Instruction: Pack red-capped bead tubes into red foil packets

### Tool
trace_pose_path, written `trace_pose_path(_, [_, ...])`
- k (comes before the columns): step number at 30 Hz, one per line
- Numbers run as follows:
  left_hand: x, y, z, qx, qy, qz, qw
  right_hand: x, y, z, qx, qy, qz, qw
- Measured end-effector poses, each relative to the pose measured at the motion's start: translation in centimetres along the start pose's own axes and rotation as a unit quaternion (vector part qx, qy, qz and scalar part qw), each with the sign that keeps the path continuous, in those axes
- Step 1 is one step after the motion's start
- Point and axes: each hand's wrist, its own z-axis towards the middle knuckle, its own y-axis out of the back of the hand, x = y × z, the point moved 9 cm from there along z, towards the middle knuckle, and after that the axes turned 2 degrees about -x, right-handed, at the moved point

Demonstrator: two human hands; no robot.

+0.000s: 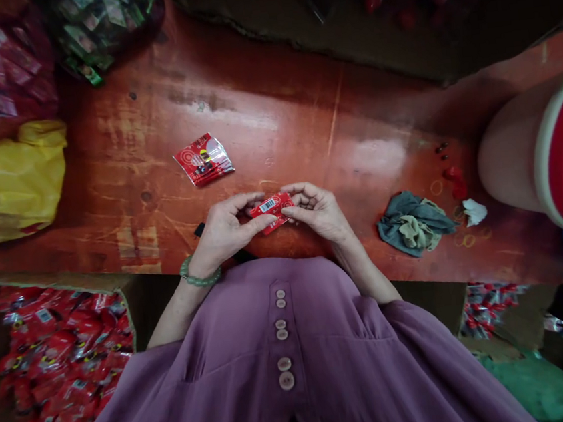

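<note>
Between my two hands, just over the front of the reddish table (pixel 272 124), is a small red card (pixel 271 205) with a white barcode patch. My left hand (pixel 227 227), a green bead bracelet at its wrist, pinches the card's left side with the thumb on top. The right side is gripped by my right hand (pixel 319 210), its thumb also lying on the face. Fingers behind the card are partly hidden, and whether it is folded I cannot tell. Beyond my left hand lies a small stack of red printed cards (pixel 204 158).
A crumpled grey-green cloth (pixel 413 222), white scrap (pixel 474 211) and rubber bands lie at right, by a tub (pixel 521 145) with a red rim. Yellow bag (pixel 11 182) at left. An open box (pixel 326 58) spans the back. Red packets (pixel 70 354) fill a box below left.
</note>
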Motion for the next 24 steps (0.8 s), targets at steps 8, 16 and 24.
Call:
trace_pose_path(8, [-0.1,-0.9,2.0,0.067,0.071,-0.064,0.993,0.8,0.1,-0.1,-0.014,-0.021,0.004,1.0])
trace_pose_path(16, [-0.4,-0.9,3.5,0.07,0.041,-0.013,0.997,0.7,0.4,-0.3,-0.012,-0.032,0.021,0.999])
trace_pose_path(24, [-3.1,0.6,2.3,-0.043,-0.175,0.091,0.98,0.9,0.7,-0.4,-0.034,-0.02,0.018,0.999])
